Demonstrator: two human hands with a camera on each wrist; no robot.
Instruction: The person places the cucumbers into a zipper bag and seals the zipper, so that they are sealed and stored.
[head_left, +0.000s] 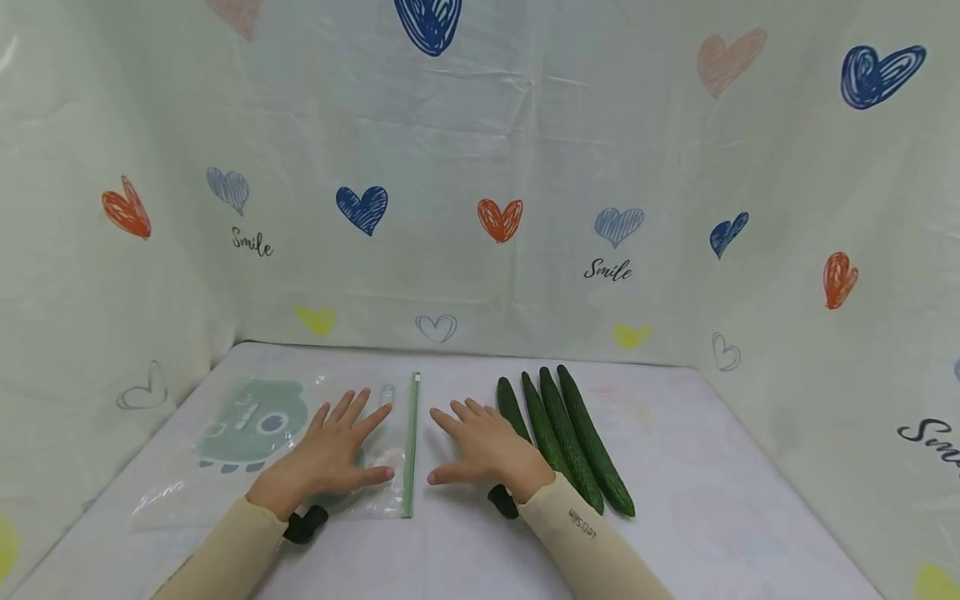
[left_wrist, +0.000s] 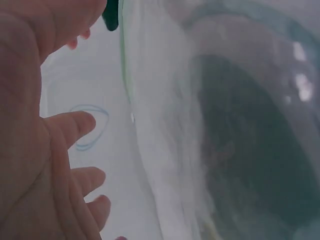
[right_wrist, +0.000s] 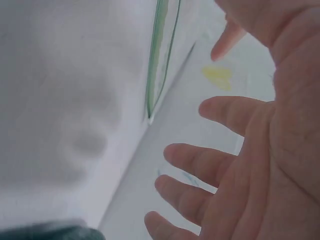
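Head view: left hand [head_left: 330, 457] and right hand [head_left: 487, 448] both spread, gripping nothing; zip bag [head_left: 258, 421] lies flat near the cucumbers [head_left: 570, 433], probably for easy reach.

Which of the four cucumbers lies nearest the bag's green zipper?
The leftmost cucumber in the head view, partly hidden behind the right hand; the other three cucumbers lie farther right, farther from the green zipper.

Heart-printed white curtain [head_left: 540, 150] behind a white table [head_left: 697, 467]
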